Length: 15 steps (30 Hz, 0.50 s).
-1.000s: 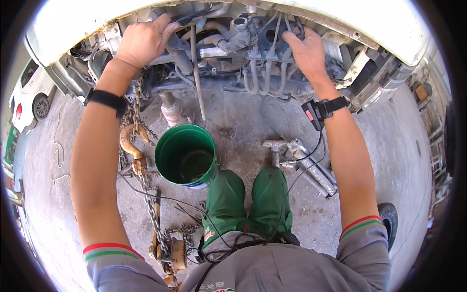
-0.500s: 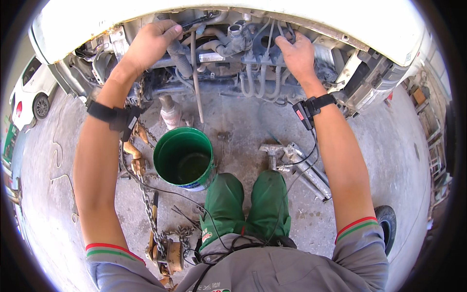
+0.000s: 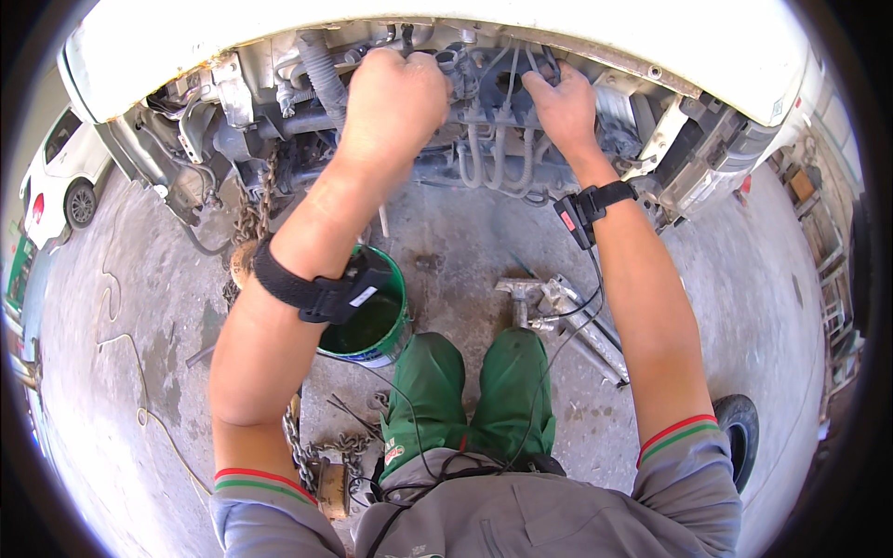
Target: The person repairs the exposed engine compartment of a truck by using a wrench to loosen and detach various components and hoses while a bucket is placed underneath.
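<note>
Nearest my camera, at 6 o'clock, I see the grey shirt (image 3: 535, 511) and, above it, the green trousers (image 3: 513, 386). A chain hoist (image 3: 333, 488) lies on the floor at 7 o'clock. The green bucket (image 3: 400, 282) stands between 8 and 9, partly hidden by the left forearm. A silver metal tool (image 3: 595, 337) lies between 3 and 4, and a black tyre (image 3: 739, 439) sits farther out at 4.

Up in the opened vehicle front, I have the left hand (image 3: 398, 98) between 11 and 12, its back toward me and its fingers curled under; I cannot tell what they clamp, if anything. An open grey pipe neck (image 3: 448, 60) is just beside it at 12. The right hand (image 3: 565, 100) is at 1, thumb and forefinger bent next to the slim grey pipes (image 3: 513, 70); I cannot tell whether they grip. Curved hoses (image 3: 498, 177) hang below, a ribbed hose (image 3: 321, 74) is at 11, and a white panel (image 3: 446, 9) spans 12. Farthest off, between 9 and 10, I see a white car (image 3: 58, 177).
</note>
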Tool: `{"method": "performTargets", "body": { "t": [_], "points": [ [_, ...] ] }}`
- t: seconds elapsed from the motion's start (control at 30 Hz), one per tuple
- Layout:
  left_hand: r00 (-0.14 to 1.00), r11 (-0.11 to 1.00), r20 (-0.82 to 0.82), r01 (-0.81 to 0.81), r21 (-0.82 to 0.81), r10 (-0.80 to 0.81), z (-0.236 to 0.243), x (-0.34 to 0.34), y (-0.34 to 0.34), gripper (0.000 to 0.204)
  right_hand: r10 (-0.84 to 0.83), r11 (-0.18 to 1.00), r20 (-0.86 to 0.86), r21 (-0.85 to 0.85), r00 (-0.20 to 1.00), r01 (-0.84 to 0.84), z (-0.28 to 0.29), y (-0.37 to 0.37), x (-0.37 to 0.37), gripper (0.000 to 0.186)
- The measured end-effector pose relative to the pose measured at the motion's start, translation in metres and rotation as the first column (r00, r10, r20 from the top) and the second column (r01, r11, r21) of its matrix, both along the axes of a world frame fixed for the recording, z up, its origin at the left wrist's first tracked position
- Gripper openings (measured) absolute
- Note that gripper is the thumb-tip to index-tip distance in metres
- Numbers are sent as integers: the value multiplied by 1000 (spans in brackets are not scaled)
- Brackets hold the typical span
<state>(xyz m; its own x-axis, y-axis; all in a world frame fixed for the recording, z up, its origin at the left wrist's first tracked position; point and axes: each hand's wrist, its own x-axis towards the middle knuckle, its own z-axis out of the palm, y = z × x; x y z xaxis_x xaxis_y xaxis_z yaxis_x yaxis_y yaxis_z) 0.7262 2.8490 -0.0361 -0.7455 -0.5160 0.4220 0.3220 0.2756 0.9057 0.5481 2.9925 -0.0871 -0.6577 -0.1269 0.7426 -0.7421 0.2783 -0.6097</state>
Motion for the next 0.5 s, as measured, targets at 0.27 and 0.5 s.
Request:
{"method": "performTargets", "body": {
  "t": [0.27, 0.5],
  "points": [
    [979, 924, -146, 185, 334, -143, 3, -5, 21, 23, 6, 1000, -1, -23, 1000, -6, 0, 0, 0, 36],
    [949, 979, -289, -70, 192, 125, -9, -48, 32, 23, -14, 1000, 35, 9, 999, 14, 2, -3, 4, 35]
  ]
}}
